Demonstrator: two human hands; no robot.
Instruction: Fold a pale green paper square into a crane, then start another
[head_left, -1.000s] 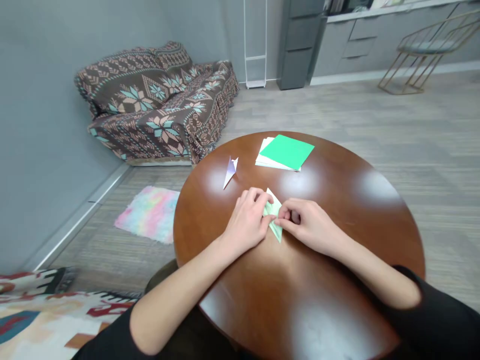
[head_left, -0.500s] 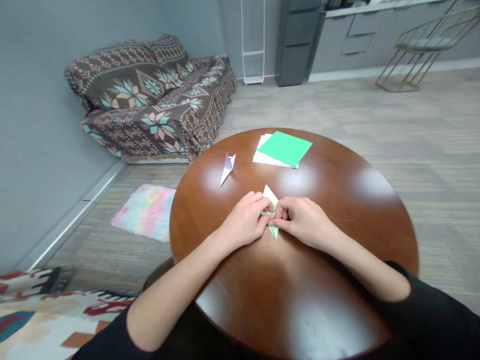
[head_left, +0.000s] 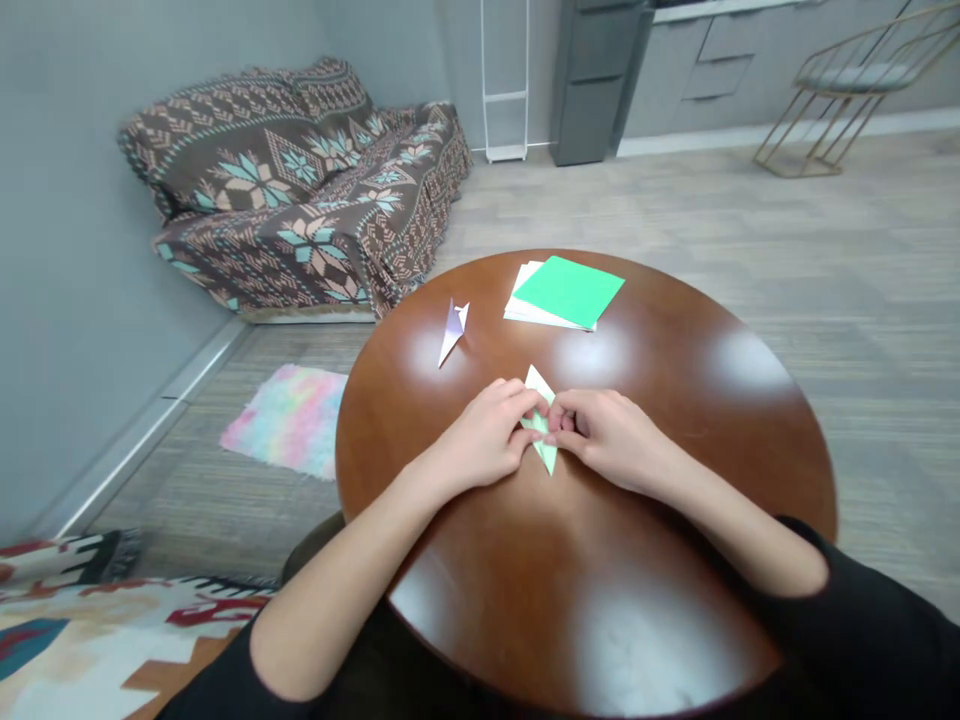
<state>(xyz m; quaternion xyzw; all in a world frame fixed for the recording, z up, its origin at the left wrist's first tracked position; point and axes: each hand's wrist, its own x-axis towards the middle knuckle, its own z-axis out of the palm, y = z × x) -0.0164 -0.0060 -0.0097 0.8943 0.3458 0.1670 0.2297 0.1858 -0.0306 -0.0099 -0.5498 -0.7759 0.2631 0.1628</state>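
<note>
Both hands meet near the middle of the table point(head_left: 712, 400), their fingertips almost touching. The left hand point(head_left: 486, 440) and the right hand point(head_left: 611, 440) each pinch the folded paper point(head_left: 547, 458), a small pale green piece that lies between them, low against the wood. Gripped from both sides like this, it probably cannot slide on the glossy top. The thumbs and forefingers seem to sit where a crease would run (a judgement only, since that part is covered). Both forearms rest on the table, which likely steadies the fingers.

Beyond the left hand, apart from it, lies a small purple folded shape point(head_left: 453, 332). Straight beyond the spot where the hands meet, well clear of them, sits a stack of sheets point(head_left: 568, 290) with a bright green one on top, away from the wrists.

The fingers hide the middle of the folded paper. Only two tips show, one pointing away from the person and one pointing toward them. I cannot tell whether it lies flat on the wood or is slightly lifted. The sheets under the green one show only as white edges, so their number is unclear.
</note>
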